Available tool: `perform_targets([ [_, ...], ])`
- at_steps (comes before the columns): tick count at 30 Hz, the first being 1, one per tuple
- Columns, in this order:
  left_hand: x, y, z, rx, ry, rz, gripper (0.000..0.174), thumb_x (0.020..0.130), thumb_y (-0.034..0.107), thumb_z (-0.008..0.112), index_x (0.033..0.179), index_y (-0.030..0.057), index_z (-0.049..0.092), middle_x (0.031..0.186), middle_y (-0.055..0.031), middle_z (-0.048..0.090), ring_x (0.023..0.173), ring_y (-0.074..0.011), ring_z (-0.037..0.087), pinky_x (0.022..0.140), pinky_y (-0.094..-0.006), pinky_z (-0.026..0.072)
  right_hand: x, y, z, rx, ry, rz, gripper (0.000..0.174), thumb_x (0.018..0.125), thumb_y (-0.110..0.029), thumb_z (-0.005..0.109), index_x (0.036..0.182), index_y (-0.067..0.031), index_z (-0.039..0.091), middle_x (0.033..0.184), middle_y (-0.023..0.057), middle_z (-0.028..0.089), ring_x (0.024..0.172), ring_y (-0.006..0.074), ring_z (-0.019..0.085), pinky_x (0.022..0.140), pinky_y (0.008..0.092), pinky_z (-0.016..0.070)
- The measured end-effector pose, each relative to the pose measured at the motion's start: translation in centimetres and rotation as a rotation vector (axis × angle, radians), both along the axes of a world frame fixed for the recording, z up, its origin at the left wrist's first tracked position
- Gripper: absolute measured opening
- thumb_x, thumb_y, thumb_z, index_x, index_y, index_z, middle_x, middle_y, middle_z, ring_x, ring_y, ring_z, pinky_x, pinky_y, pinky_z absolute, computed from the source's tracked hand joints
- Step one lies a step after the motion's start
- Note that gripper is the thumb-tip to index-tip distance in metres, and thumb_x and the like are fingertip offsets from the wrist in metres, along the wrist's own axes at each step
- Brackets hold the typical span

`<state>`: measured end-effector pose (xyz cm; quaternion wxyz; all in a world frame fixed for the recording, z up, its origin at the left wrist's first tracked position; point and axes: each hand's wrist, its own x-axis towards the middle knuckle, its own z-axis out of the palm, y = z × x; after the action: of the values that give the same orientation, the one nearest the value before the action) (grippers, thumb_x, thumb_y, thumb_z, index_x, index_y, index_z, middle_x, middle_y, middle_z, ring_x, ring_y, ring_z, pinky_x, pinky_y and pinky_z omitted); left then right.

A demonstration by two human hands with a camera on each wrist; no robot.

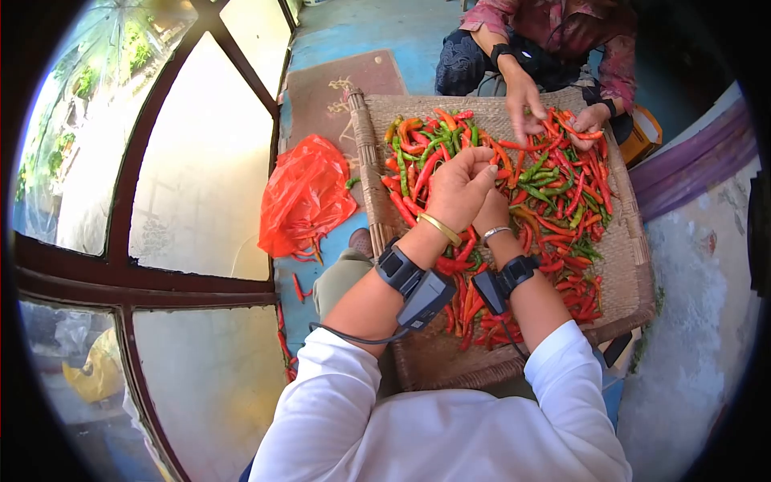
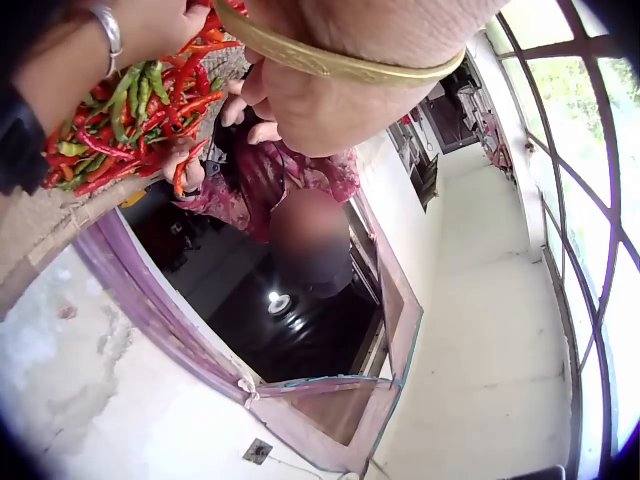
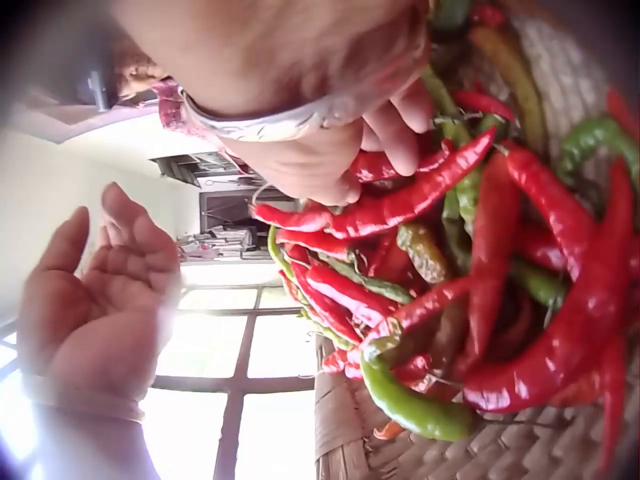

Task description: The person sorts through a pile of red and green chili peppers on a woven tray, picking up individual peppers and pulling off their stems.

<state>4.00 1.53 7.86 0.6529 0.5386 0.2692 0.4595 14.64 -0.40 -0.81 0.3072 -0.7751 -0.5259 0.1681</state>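
Observation:
Red and green chili peppers are heaped on a woven tray. My left hand, with a gold bangle, hovers over the heap beside my right hand. The right wrist view shows the left palm facing in, its fingers loosely bent around nothing. There, the right hand, wearing a silver bracelet, reaches into the heap and pinches a red chili pepper between thumb and fingers. A longer red chili pepper lies just below its fingertips. In the head view my left hand partly covers the right.
Across the tray sits another person, a red chili pepper in one hand. An orange plastic bag lies on the floor at left, with loose chili peppers nearby. Framed windows stand to the left, a wall to the right.

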Motion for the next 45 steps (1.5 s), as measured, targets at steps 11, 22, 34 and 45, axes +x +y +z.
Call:
perform_targets([
  [11, -1.2, 0.6, 0.1, 0.097, 0.269, 0.008, 0.024, 0.08, 0.007, 0.056, 0.101, -0.0022, 0.054, 0.087, -0.0058, 0.06, 0.077, -0.0125, 0.056, 0.07, -0.023, 0.0456, 0.8, -3.2, 3.4, -0.061, 0.898, 0.02, 0.013, 0.079, -0.016, 0.057, 0.078, -0.0028, 0.056, 0.061, -0.0016, 0.052, 0.044, 0.0049, 0.043, 0.04, 0.0185, 0.0355],
  [22, -1.3, -0.4, -2.5, 0.984, 1.535, -0.26, 0.022, 0.075, 0.022, 0.055, 0.091, 0.007, 0.058, 0.094, -0.0098, 0.059, 0.092, -0.0267, 0.055, 0.076, -0.0348, 0.0465, 1.6, -8.4, 4.0, -0.338, 0.796, 0.148, 0.017, 0.079, -0.019, 0.056, 0.072, -0.0036, 0.055, 0.056, -0.0024, 0.049, 0.041, 0.0056, 0.042, 0.037, 0.0196, 0.0335],
  [34, -0.6, -0.9, -2.9, 0.897, 1.552, -0.436, 0.024, 0.074, 0.028, 0.058, 0.083, 0.0067, 0.062, 0.079, -0.012, 0.062, 0.075, -0.027, 0.061, 0.063, -0.0366, 0.0486, 8.0, -6.8, 8.5, 0.199, 0.971, -0.161, 0.021, 0.083, -0.018, 0.052, 0.096, -0.0017, 0.054, 0.068, 0.0007, 0.055, 0.049, 0.0039, 0.049, 0.04, 0.017, 0.0376],
  [45, 0.7, -1.4, -1.5, 0.272, 0.609, -0.198, 0.018, 0.076, 0.017, 0.062, 0.075, -0.0002, 0.057, 0.058, -0.0026, 0.053, 0.054, -0.0062, 0.047, 0.049, -0.0253, 0.0403, -0.7, -8.8, 3.9, -0.118, 0.923, 0.21, 0.017, 0.082, -0.019, 0.055, 0.085, -0.0017, 0.055, 0.069, 0.0006, 0.056, 0.059, 0.0066, 0.052, 0.052, 0.0203, 0.0414],
])
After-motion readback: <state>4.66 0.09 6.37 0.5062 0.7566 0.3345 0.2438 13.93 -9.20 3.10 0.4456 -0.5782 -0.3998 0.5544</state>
